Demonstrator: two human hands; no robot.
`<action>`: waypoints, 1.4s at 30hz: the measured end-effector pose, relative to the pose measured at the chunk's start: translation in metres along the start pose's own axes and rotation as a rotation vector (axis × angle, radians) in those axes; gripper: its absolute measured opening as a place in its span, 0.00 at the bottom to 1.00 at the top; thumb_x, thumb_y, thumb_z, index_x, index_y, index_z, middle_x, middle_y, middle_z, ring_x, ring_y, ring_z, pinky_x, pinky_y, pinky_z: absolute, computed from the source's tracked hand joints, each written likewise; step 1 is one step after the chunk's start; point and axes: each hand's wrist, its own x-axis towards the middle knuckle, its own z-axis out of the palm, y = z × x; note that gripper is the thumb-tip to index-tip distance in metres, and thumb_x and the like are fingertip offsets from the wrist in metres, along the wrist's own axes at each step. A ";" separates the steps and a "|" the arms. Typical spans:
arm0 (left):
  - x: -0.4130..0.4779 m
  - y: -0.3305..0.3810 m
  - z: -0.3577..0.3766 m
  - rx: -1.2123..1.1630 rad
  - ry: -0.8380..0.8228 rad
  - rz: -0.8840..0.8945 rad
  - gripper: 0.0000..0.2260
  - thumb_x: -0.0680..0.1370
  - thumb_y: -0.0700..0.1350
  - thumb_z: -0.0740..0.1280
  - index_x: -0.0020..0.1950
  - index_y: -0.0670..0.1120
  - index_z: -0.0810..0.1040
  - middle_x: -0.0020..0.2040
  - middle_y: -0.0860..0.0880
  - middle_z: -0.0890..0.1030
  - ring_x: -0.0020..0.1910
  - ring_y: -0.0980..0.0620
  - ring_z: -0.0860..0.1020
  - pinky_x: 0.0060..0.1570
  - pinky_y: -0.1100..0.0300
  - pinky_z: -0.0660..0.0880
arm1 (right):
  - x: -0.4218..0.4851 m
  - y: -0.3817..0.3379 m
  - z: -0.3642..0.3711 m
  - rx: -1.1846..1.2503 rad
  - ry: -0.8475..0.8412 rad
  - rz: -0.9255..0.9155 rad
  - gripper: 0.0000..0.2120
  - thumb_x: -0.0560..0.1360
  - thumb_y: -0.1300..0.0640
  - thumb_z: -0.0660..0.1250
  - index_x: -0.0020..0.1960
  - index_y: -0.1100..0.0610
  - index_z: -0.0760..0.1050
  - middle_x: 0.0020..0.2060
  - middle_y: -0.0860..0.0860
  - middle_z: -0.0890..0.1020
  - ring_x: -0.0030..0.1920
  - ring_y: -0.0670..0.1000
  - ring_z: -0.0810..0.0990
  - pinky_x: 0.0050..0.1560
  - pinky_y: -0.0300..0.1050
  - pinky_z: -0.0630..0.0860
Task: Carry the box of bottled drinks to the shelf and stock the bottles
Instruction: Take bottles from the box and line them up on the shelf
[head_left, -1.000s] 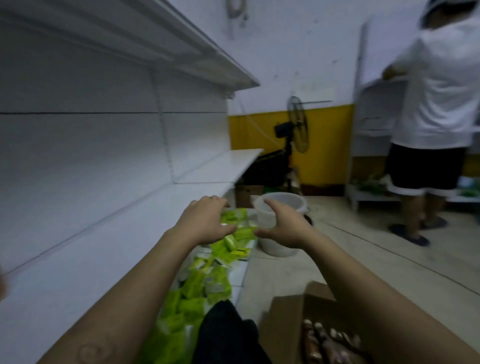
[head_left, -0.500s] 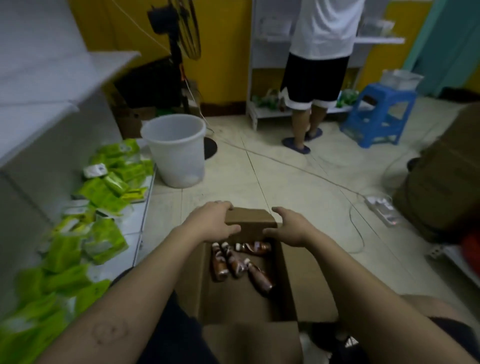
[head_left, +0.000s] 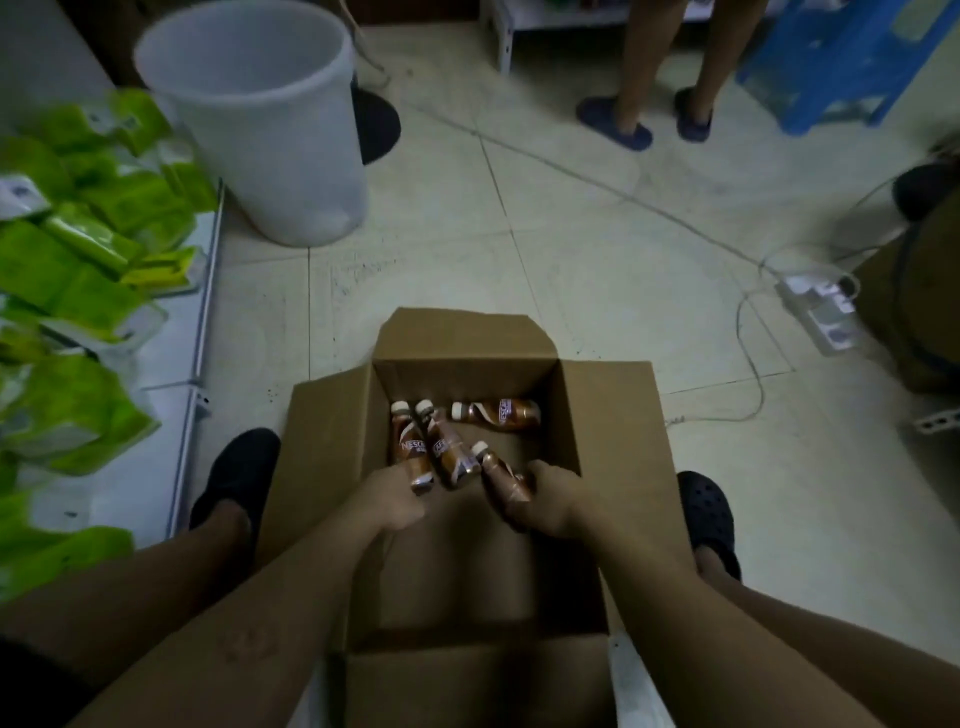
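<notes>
An open cardboard box (head_left: 618, 415) stands on the floor between my feet, flaps spread. Several brown coffee bottles with white caps lie at its far end. My left hand (head_left: 392, 501) closes around the base of the leftmost bottle (head_left: 410, 447). My right hand (head_left: 545, 501) grips the bottle nearest me (head_left: 498, 470). A third bottle (head_left: 449, 449) lies between them, and another bottle (head_left: 498, 413) lies crosswise against the far wall of the box.
A low white shelf (head_left: 171, 364) with several green packets (head_left: 78, 275) runs along the left. A white bucket (head_left: 260, 119) stands ahead left. Another person's legs (head_left: 660, 67), a blue stool (head_left: 831, 57), a power strip (head_left: 818, 306) with cords and a brown box (head_left: 919, 291) are farther off.
My view has dropped from the shelf to the box. Both hands went from the box's far rim down inside and closed on bottles.
</notes>
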 end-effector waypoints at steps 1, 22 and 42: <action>0.013 -0.006 0.008 -0.014 -0.004 -0.022 0.24 0.72 0.50 0.69 0.67 0.49 0.71 0.62 0.45 0.77 0.57 0.47 0.76 0.53 0.59 0.72 | 0.013 0.000 0.008 0.007 -0.025 0.005 0.32 0.75 0.46 0.66 0.74 0.54 0.60 0.66 0.57 0.73 0.63 0.58 0.73 0.60 0.47 0.70; 0.142 -0.022 0.094 -0.548 0.347 -0.323 0.34 0.71 0.42 0.72 0.70 0.47 0.55 0.66 0.41 0.71 0.62 0.40 0.73 0.53 0.49 0.73 | 0.142 0.043 0.092 0.031 0.202 0.202 0.25 0.74 0.57 0.66 0.68 0.55 0.62 0.63 0.59 0.69 0.62 0.60 0.71 0.54 0.52 0.71; 0.073 -0.039 0.150 -0.648 -0.205 -0.324 0.35 0.62 0.36 0.77 0.63 0.50 0.65 0.56 0.47 0.77 0.56 0.45 0.76 0.52 0.49 0.76 | 0.102 0.049 0.150 0.445 -0.180 0.308 0.17 0.66 0.55 0.77 0.43 0.46 0.69 0.35 0.44 0.77 0.32 0.41 0.78 0.27 0.34 0.71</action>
